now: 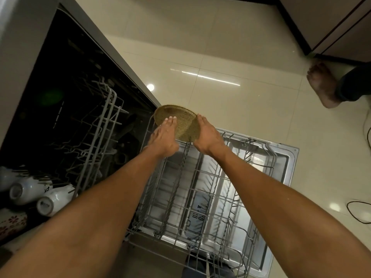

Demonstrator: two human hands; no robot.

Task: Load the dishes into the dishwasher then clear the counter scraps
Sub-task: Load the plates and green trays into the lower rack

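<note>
midway through the loading, by the look of things. dishwasher [84, 81] standing wide open, door dropped flat, lower rack [200, 189] pulled right out over it. one speckled olive plate [176, 119] held tilted at the far end of that rack, lower edge seemingly just at the first wires, not yet seated between any tines. left hand [163, 137] laid against the plate's near face with straight fingers, steadying rather than clasping. right hand [206, 135] cupping the plate's right rim, fingers wrapped behind the edge and out of sight, so counted as gripping it. apart from this plate, nothing visible in the lower rack, only bare wire and the steel of the door beneath. upper rack [100, 141] drawn out at the left, with white cups [34, 194] lying at its near end and a patterned piece beside them, so part of the load apparently already in. remaining, on this evidence: seating the plate upright, bringing whatever else waits, pushing both racks home, shutting the door. counter not in view at all, so no telling how many dishes are left or how the scraps stand; that second half of the job presumably untouched. a bare foot [323, 85] of somebody else on the tiled floor at the far right, well apart from the work.
</note>
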